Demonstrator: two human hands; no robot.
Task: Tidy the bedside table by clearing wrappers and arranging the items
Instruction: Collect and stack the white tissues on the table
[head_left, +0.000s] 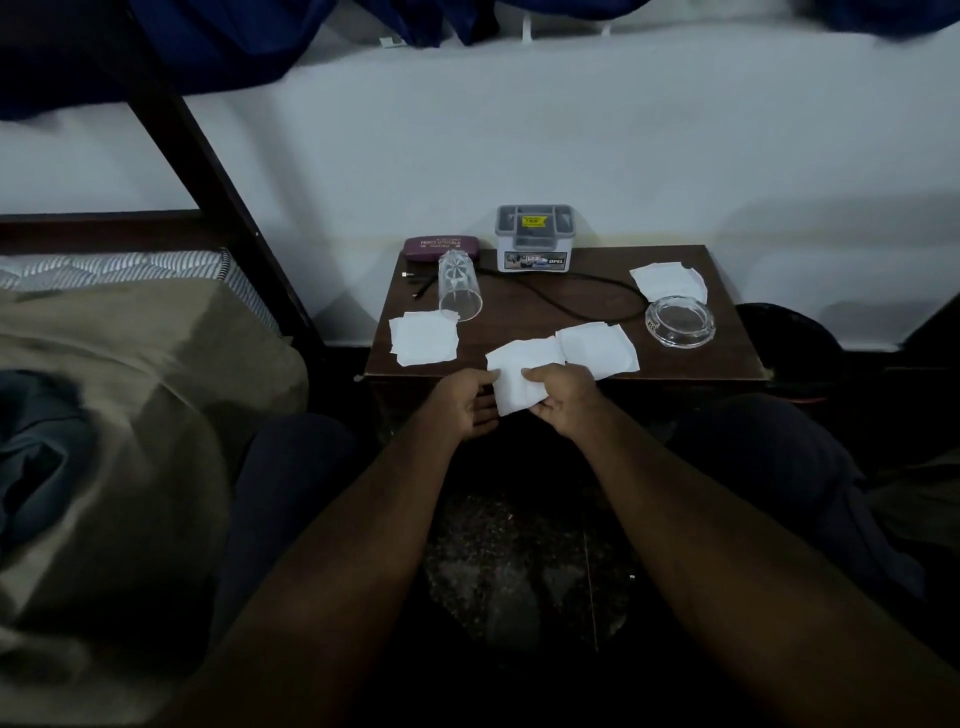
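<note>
On the dark wooden bedside table (691, 369) lie several white paper wrappers. I hold one white wrapper (519, 371) at the table's front edge, my left hand (470, 402) pinching its left side and my right hand (561, 392) gripping its right side. A second wrapper (597, 348) lies just right of it, a third (423, 338) at the front left, and another (667, 280) at the back right. A clear drinking glass (460, 291) lies on its side. A glass ashtray (679, 322) sits at the right.
A purple case (434, 248) and a grey-lidded white box (535, 241) stand at the table's back against the white wall. A black cable (582, 306) snakes across the middle. A bed with a tan blanket (130, 415) is on the left. A dark bin (795, 338) stands right of the table.
</note>
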